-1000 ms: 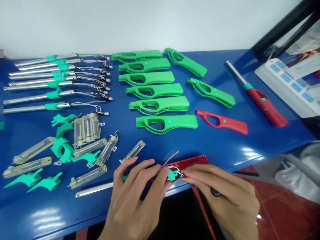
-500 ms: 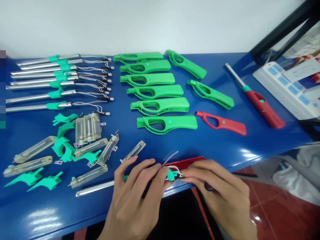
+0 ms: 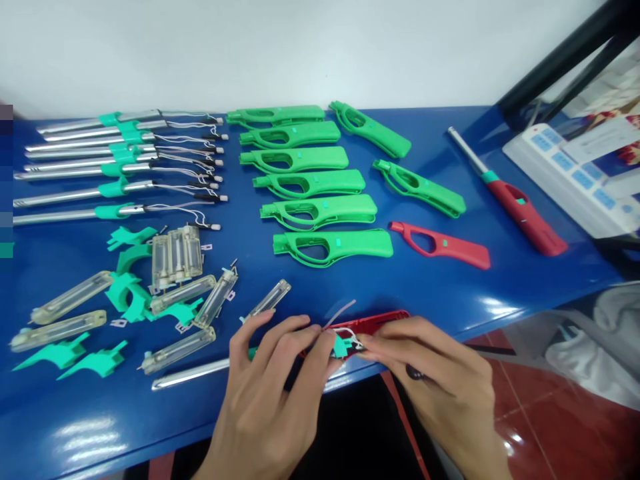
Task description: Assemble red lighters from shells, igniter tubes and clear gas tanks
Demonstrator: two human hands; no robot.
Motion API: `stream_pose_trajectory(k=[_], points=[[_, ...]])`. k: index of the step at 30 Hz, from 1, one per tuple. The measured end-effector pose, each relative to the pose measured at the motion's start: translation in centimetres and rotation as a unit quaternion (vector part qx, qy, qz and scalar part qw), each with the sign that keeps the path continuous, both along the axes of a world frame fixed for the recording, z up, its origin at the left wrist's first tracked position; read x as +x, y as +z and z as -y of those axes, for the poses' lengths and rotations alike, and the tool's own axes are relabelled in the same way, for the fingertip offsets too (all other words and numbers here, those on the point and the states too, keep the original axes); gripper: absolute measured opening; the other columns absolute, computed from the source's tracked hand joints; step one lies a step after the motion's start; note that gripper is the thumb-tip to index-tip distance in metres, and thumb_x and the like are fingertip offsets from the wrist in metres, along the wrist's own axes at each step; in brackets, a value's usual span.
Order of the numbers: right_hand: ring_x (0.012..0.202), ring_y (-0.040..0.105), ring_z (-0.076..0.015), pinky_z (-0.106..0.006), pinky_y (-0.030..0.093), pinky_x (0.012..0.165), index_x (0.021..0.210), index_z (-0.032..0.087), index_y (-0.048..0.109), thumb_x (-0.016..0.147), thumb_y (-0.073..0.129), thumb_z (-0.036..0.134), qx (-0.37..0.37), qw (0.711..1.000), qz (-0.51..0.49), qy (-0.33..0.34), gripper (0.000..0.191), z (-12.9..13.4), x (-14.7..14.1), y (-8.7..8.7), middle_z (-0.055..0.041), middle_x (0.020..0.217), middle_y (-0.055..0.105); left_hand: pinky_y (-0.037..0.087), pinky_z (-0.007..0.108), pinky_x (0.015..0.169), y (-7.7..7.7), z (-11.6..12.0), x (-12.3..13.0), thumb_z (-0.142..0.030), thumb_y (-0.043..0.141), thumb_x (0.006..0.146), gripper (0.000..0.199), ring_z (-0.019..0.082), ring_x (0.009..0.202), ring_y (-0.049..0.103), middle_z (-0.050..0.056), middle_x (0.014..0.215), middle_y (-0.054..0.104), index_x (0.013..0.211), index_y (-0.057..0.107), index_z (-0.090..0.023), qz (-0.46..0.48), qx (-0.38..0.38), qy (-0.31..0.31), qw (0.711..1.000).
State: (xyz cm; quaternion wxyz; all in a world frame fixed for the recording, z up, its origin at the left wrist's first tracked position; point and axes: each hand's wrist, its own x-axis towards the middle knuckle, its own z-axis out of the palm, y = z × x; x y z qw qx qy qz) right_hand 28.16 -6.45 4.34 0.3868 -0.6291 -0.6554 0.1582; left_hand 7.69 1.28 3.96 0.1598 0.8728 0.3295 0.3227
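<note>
Here, the teal piece [image 3: 341, 347] lies between left grip [image 3: 273, 383] and right grip [image 3: 437, 377].

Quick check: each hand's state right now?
Left hand: closed, pinching at the small teal plastic piece.
Right hand: closed in a pinch at the thin white wires; exactly what it grips is hidden.

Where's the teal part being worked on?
Head view: the teal part is low, just right of centre, between left hand and right hand, near the red shell.
</note>
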Motion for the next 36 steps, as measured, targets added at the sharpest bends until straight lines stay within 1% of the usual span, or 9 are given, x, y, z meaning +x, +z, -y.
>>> stream_pose_trajectory(k=[6, 9, 12, 18, 23, 27, 30, 33, 36], points=[[0.080, 0.075, -0.0114, -0.021, 0.062, 0.076, 0.100, 0.021, 0.079, 0.094, 0.076, 0.007, -0.009, 0.999, -0.016, -0.034, 0.016, -0.9, -0.6, 0.6, 0.0001, 0.091, 0.077, 0.044, 0.051, 0.110, 0.1, 0.1, -0.1, -0.010, 0.071, 0.100, 0.019, 0.025, 0.110, 0.073, 0.010, 0.108, 0.077, 0.119, 0.077, -0.011, -0.005, 0.000, -0.003, 1.000], [0.081, 0.074, -0.0110, -0.021, 0.062, 0.079, 0.098, 0.021, 0.078, 0.093, 0.076, 0.004, -0.004, 0.999, -0.022, -0.025, 0.018, -0.8, -0.5, 0.6, 0.0010, 0.089, 0.077, 0.044, 0.051, 0.111, 0.0, 0.1, -0.2, -0.009, 0.071, 0.100, 0.022, 0.025, 0.111, 0.072, 0.010, 0.109, 0.077, 0.121, 0.076, -0.011, -0.008, 0.000, -0.007, 1.000], [0.087, 0.075, -0.0107, -0.020, 0.061, 0.080, 0.101, 0.022, 0.080, 0.095, 0.072, 0.003, -0.005, 1.000, -0.018, -0.001, 0.021, -0.5, -0.2, 0.4, -0.0003, 0.096, 0.077, 0.044, 0.052, 0.111, -0.2, 0.1, -0.2, -0.010, 0.070, 0.101, 0.021, 0.025, 0.112, 0.072, 0.010, 0.108, 0.076, 0.121, 0.076, -0.011, -0.007, -0.003, -0.004, 1.000], [0.090, 0.075, -0.0104, -0.021, 0.061, 0.081, 0.113, 0.023, 0.079, 0.093, 0.072, -0.001, -0.003, 1.000, -0.013, 0.011, 0.032, 0.0, 0.3, -0.2, -0.0004, 0.104, 0.074, 0.044, 0.052, 0.111, -0.2, 0.3, -0.2, -0.010, 0.070, 0.101, 0.021, 0.024, 0.111, 0.072, 0.010, 0.106, 0.075, 0.121, 0.076, -0.011, -0.002, -0.003, 0.001, 1.000], [0.091, 0.076, -0.0110, -0.022, 0.061, 0.081, 0.116, 0.021, 0.077, 0.096, 0.070, 0.000, -0.003, 0.999, 0.040, 0.022, 0.030, 0.3, 0.4, -0.4, -0.0023, 0.109, 0.074, 0.047, 0.053, 0.108, -0.2, 0.2, -0.2, -0.007, 0.071, 0.099, 0.023, 0.025, 0.110, 0.072, 0.012, 0.106, 0.075, 0.121, 0.076, -0.010, -0.005, 0.002, -0.002, 1.000], [0.080, 0.077, -0.0110, -0.023, 0.059, 0.066, 0.118, 0.023, 0.078, 0.101, 0.070, 0.014, 0.002, 0.988, 0.150, 0.015, 0.021, 0.1, 0.4, -0.1, -0.0025, 0.105, 0.075, 0.047, 0.053, 0.107, -0.2, 0.1, -0.2, -0.006, 0.072, 0.098, 0.022, 0.025, 0.111, 0.072, 0.013, 0.107, 0.075, 0.120, 0.077, -0.010, -0.006, 0.009, -0.005, 1.000], [0.072, 0.075, -0.0092, -0.024, 0.054, 0.058, 0.118, 0.025, 0.080, 0.107, 0.063, 0.022, 0.013, 0.974, 0.224, 0.015, 0.020, 0.1, 0.5, 0.4, -0.0017, 0.101, 0.078, 0.047, 0.052, 0.108, -0.1, 0.1, -0.4, -0.005, 0.073, 0.097, 0.024, 0.025, 0.113, 0.071, 0.013, 0.110, 0.074, 0.120, 0.076, -0.010, -0.007, 0.010, -0.007, 1.000], [0.075, 0.077, -0.0098, -0.025, 0.055, 0.059, 0.121, 0.027, 0.079, 0.108, 0.062, 0.025, 0.013, 0.971, 0.238, 0.017, 0.022, 0.3, 0.8, 0.9, -0.0008, 0.103, 0.080, 0.047, 0.052, 0.110, -0.3, 0.2, -0.5, -0.007, 0.073, 0.097, 0.027, 0.024, 0.115, 0.070, 0.012, 0.113, 0.074, 0.124, 0.075, -0.012, -0.021, 0.008, -0.011, 1.000], [0.073, 0.074, -0.0078, -0.024, 0.057, 0.065, 0.122, 0.029, 0.077, 0.105, 0.066, 0.022, 0.009, 0.982, 0.189, 0.005, 0.021, 0.1, 1.2, 1.6, -0.0011, 0.114, 0.078, 0.046, 0.051, 0.112, -0.4, 0.3, -0.5, -0.008, 0.074, 0.098, 0.031, 0.022, 0.117, 0.070, 0.010, 0.113, 0.075, 0.128, 0.073, -0.014, -0.021, 0.005, -0.007, 1.000]])
